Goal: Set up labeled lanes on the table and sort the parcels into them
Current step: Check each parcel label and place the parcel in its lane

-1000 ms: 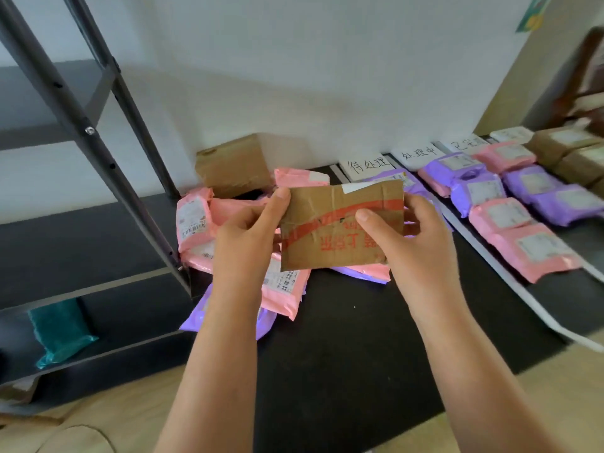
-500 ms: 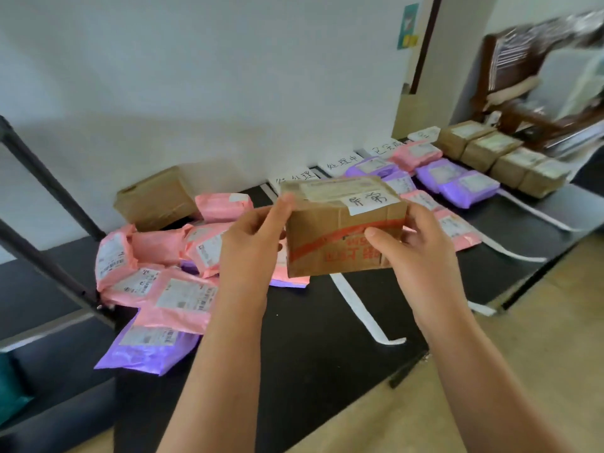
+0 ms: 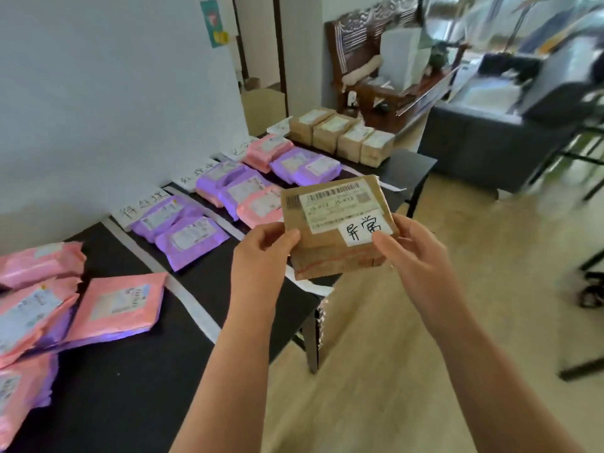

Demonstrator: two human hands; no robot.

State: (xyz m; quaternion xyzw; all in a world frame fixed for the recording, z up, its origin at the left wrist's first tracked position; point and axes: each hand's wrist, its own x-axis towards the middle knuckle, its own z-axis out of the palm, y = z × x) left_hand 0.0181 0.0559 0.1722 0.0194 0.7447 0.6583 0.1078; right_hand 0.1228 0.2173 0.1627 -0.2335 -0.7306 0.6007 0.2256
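Observation:
I hold a small brown cardboard box [image 3: 330, 243] in front of me, above the black table's [image 3: 137, 387] front right corner. It carries a shipping label and a handwritten white sticker. My left hand [image 3: 261, 253] grips its left side and my right hand [image 3: 411, 253] grips its right side. White tape strips [image 3: 183, 289] split the table into lanes, each with a handwritten paper label [image 3: 143, 207] at the wall. Purple mailers [image 3: 183, 230] fill the near lane, pink and purple ones [image 3: 248, 194] the middle lanes, and several brown boxes [image 3: 343, 135] the far lane.
A loose heap of pink mailers [image 3: 108, 305] lies at the table's left. Beyond the table's right end stand a carved wooden bench [image 3: 385, 70] and a grey sofa [image 3: 490, 125]. Dark chair legs [image 3: 585, 289] stand on the wooden floor at the right.
I have turned to the right with the box, away from the metal rack. The box has tilted so its labelled top faces me, and the far lanes came into view.

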